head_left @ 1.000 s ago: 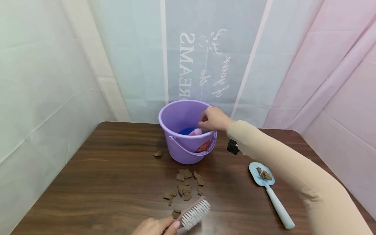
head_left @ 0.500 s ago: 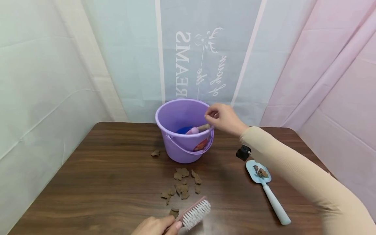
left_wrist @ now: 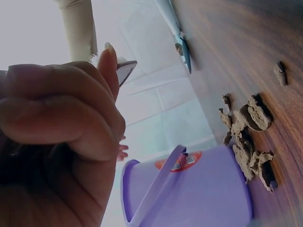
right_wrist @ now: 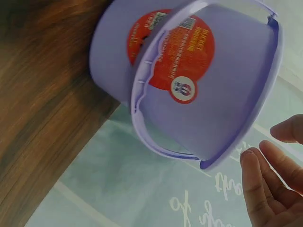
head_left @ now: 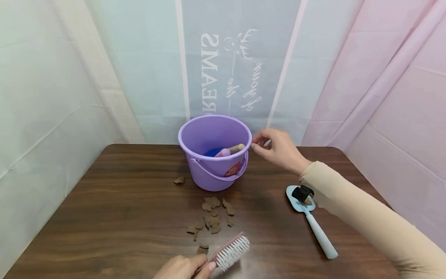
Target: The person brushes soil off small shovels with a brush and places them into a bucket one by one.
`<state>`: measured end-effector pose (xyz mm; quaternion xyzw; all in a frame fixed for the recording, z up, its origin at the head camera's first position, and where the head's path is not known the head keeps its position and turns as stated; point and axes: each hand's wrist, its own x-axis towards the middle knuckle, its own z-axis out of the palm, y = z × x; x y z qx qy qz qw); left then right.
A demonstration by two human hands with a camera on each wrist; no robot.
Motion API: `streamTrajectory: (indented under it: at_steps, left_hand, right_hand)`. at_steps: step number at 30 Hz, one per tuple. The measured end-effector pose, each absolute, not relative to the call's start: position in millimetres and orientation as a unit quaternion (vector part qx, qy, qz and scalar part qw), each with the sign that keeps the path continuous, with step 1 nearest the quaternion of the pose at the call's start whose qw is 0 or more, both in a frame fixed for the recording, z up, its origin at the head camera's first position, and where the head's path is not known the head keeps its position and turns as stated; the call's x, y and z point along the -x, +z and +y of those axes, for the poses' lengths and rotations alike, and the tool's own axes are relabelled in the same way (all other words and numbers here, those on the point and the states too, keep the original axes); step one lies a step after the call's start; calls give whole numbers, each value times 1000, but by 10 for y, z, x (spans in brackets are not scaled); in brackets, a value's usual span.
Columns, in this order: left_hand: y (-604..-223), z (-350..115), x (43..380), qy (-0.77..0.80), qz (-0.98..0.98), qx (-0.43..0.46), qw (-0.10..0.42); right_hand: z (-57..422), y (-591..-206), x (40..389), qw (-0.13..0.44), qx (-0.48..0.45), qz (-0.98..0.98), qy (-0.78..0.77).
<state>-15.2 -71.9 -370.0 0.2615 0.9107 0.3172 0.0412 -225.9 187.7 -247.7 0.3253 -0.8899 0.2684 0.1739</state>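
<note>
In the head view my left hand (head_left: 184, 267) grips a pink-backed brush (head_left: 231, 252) with white bristles, low over the table's near side. My right hand (head_left: 280, 149) is just right of the purple bucket's rim, its fingers loosely bent and holding nothing. Inside the bucket (head_left: 217, 172) lie a pink-handled thing (head_left: 224, 152), a beige handle end (head_left: 237, 147) and something blue (head_left: 212, 151); their lower parts are hidden. Brown flaky scraps (head_left: 212, 223) are scattered between bucket and brush. The right wrist view shows the right fingers (right_wrist: 255, 184) apart from the bucket.
A light-blue shovel (head_left: 320, 236) lies on the right of the wooden table (head_left: 122, 217), scraps on its blade partly covered by the wrist camera (head_left: 302, 193). One lone scrap (head_left: 179, 180) lies left of the bucket. Curtains (head_left: 156, 69) hang behind and at both sides.
My right hand has come out of the bucket and moved right past its rim. The beige handle end now shows inside. My left hand keeps hold of the brush, nearly unmoved.
</note>
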Motion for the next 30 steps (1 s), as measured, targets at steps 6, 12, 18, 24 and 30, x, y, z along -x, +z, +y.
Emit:
streamTrajectory:
  at_steps: [6, 12, 18, 24, 30]
  left_hand:
    - [-3710, -724, 160, 310, 911, -270, 34]
    - [-3733, -716, 177, 298, 914, -276, 14]
    - [-3728, -702, 179, 303, 910, -281, 17]
    - [-3690, -684, 175, 309, 908, -284, 14]
    - [-3625, -653, 200, 323, 901, -287, 35]
  right_hand:
    - [2024, -2598, 2113, 155, -319, -896, 267]
    - [2174, -2712, 2001, 135, -299, -912, 246]
    - [2308, -2822, 1891, 110, -280, -926, 228]
    - [2419, -2945, 1802, 105, -280, -930, 214]
    - [2550, -3066, 1649, 93, -259, -941, 197]
